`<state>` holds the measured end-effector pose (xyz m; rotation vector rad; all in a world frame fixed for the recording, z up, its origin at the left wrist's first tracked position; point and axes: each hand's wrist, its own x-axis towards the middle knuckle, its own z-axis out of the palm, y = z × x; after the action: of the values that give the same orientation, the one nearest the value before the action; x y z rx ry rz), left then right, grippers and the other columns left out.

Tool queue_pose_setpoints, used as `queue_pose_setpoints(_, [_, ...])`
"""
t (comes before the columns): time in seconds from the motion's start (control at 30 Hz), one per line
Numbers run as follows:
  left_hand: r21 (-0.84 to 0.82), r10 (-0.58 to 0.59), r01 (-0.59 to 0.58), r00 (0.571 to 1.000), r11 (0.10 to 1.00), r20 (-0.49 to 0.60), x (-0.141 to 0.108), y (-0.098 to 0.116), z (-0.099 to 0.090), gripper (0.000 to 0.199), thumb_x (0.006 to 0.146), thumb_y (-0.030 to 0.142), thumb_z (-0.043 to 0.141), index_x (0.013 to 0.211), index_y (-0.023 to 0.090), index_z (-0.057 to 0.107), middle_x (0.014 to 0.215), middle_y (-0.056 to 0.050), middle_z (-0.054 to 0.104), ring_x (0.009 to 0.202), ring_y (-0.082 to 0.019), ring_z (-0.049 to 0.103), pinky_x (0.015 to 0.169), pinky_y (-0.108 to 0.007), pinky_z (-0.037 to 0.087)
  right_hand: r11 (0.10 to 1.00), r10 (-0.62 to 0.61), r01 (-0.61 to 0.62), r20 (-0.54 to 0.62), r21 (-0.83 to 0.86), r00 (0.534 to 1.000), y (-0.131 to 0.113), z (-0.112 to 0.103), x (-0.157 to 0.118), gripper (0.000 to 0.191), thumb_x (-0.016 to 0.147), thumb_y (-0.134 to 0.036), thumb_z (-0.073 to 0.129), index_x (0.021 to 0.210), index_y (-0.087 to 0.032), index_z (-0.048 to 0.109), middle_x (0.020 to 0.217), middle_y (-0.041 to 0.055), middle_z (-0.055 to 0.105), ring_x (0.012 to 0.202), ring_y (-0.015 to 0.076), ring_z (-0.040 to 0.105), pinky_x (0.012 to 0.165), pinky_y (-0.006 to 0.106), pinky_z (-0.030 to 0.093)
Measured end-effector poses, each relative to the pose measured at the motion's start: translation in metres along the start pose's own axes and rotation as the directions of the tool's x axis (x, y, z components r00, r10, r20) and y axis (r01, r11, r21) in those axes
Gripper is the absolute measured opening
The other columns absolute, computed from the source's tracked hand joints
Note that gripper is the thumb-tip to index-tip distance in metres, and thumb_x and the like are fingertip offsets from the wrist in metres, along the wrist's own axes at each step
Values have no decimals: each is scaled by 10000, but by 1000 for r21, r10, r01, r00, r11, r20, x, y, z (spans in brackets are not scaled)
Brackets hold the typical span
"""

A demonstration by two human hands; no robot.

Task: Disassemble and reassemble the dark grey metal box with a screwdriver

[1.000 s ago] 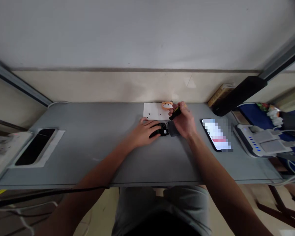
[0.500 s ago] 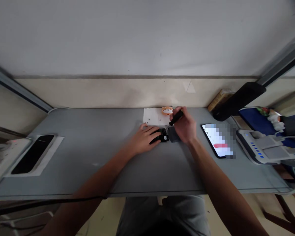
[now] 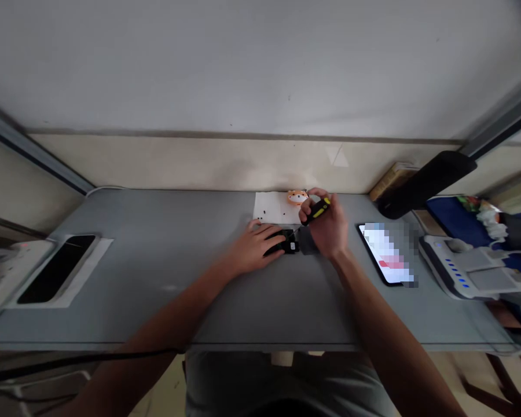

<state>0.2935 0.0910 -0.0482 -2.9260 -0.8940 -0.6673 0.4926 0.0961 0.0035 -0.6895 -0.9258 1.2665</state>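
On the grey counter (image 3: pixel 169 231), the left hand (image 3: pixel 257 250), partly open, steadies a small black device (image 3: pixel 291 247), likely light, rigid, fragile, best held by its edges, long axis roughly left-right; beyond, the right hand (image 3: pixel 332 230) grips a black-and-yellow screwdriver (image 3: pixel 316 212), shaft slanting down-left

Phone (image 3: pixel 386 255) left of power strip (image 3: pixel 458 269), toy (image 3: pixel 297 197) on paper (image 3: pixel 268 204)

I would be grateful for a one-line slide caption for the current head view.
Left hand steadies a small black device while the right holds a black-and-yellow screwdriver to it.
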Motion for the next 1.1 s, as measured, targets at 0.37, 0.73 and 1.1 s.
queue_pose_setpoints(0.37, [-17,-26,26,1000,1000,9,-2,1,3,333,1078,396,441,1227,241,695,1327,-104,698,1218,-256,643,1053,-457,441,981,-7,8,6,-196,1000,-4,-3,-5,584,740,-575,836,724,-260,345,599,-91,475,521,104,490,563,279,424])
queue_pose_setpoints(0.73, [-52,-75,78,996,996,48,-3,1,3,329,1066,406,471,1272,260,683,1363,-101,684,1268,-264,616,1085,-461,421,995,27,-28,-16,-97,1000,-4,4,-3,413,874,-696,582,962,-295,629,754,-16,518,696,156,530,680,325,473])
queue_pose_setpoints(1.1, [-61,-57,58,998,996,29,-2,1,1,330,1070,407,473,1264,245,685,1319,-96,705,1237,-252,630,1075,-453,424,988,-92,85,-51,-129,994,6,7,-5,519,800,-726,696,791,-277,435,559,-103,312,453,92,285,443,255,310])
